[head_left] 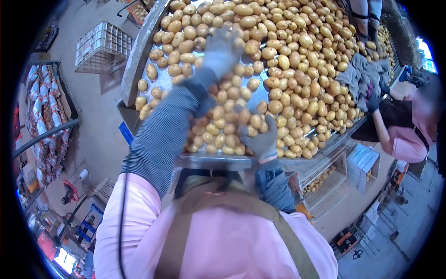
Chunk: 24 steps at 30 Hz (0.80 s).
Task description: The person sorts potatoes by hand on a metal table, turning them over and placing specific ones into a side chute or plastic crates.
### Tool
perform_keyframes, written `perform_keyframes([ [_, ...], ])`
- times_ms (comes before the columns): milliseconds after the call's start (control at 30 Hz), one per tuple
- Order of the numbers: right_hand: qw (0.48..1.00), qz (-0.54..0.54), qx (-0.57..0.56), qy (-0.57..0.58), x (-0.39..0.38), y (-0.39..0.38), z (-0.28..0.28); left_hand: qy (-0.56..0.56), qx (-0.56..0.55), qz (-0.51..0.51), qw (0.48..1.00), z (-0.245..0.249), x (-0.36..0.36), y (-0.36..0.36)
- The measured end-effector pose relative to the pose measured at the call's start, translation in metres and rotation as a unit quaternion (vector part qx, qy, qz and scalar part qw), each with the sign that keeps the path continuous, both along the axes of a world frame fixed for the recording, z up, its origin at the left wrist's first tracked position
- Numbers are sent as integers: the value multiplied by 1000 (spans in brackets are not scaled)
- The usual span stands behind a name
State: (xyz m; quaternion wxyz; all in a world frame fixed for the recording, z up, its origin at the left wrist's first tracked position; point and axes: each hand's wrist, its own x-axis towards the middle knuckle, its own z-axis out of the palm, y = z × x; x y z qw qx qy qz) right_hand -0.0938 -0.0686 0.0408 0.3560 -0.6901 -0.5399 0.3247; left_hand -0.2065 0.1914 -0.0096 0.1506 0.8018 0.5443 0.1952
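Observation:
My left hand, in a grey glove, reaches far over the potatoes on a metal sorting table. Motion smears its fingers, so their grip cannot be made out. Close to the table's near edge is my right hand, also gloved. Its thumb stands apart from the fingers, and loose potatoes lie against and between them. The potatoes lie thick on the right side. Around my left arm they are sparser, with bare metal showing between them.
A co-worker stands at the right, with gloved hands by a grey cloth on the potatoes. Another person's legs show at the far right. A white crate and filled bags stand left. A wooden bin is below the table.

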Motion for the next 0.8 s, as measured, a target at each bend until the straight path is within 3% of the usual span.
perform_keyframes([
  [67,945,134,90,-286,13,-5,-23,89,-7,-146,985,-24,19,-42],
  [133,960,112,-10,-257,7,-27,-23,-13,72,-231,970,-17,35,-95],
  [200,970,115,-90,-192,2,-25,-2,-165,-46,-238,956,-11,26,-100],
  [233,984,106,-102,-101,2,-26,-8,-238,-101,-239,936,-8,20,-94],
  [267,989,92,-113,-10,2,-27,-13,-80,-141,-204,965,17,7,-68],
  [333,968,-16,-106,227,-5,-29,-18,-225,-166,-68,958,21,-28,-18],
  [367,958,-40,-100,266,-8,-28,-19,-305,-165,-4,938,22,-46,7],
  [400,946,-65,-94,304,-11,-26,-19,-82,-46,-15,995,18,-51,40],
  [433,958,-57,-88,267,-13,-18,-17,-75,29,-97,992,0,-47,67],
  [467,969,-50,-82,227,-15,-10,-17,99,-67,-140,983,27,-32,73],
  [500,989,-35,-69,127,-19,-5,-24,139,9,-150,979,6,-24,77],
  [533,991,-33,-54,116,-24,-3,-26,177,84,-159,968,-12,-15,84],
  [667,982,-26,-73,174,-41,24,-6,178,-22,-100,979,-10,14,93],
  [733,979,-23,-83,184,-41,24,-9,87,1,-130,988,-20,3,107],
  [800,979,-38,-91,179,-35,21,-4,-221,-97,-64,968,-19,-17,112],
])
